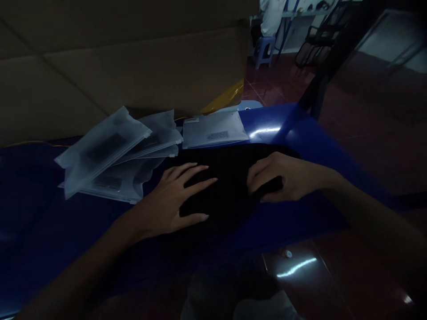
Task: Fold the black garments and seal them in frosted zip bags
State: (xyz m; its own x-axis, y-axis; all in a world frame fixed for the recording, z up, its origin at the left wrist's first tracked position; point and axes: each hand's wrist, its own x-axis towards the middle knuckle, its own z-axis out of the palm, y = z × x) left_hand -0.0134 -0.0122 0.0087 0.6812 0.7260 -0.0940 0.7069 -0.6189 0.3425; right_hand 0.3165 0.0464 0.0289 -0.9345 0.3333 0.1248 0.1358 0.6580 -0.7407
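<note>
Middle of frame: left hand (176,195) open, flat on black cloth (230,178); right hand (283,178) closed, pinching cloth fold; clear bags (110,151) upper left, blue table (293,129) under

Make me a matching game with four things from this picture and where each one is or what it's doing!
Things:
1. left hand
2. right hand
3. frosted bags
4. cardboard box

Places and states:
A. stands behind the bags, at the far side of the blue table
B. pinches a fold of the black cloth
C. lies flat on the black cloth, fingers spread
D. piled on the blue table, left of the black cloth

Pairs: 1-C, 2-B, 3-D, 4-A
</note>
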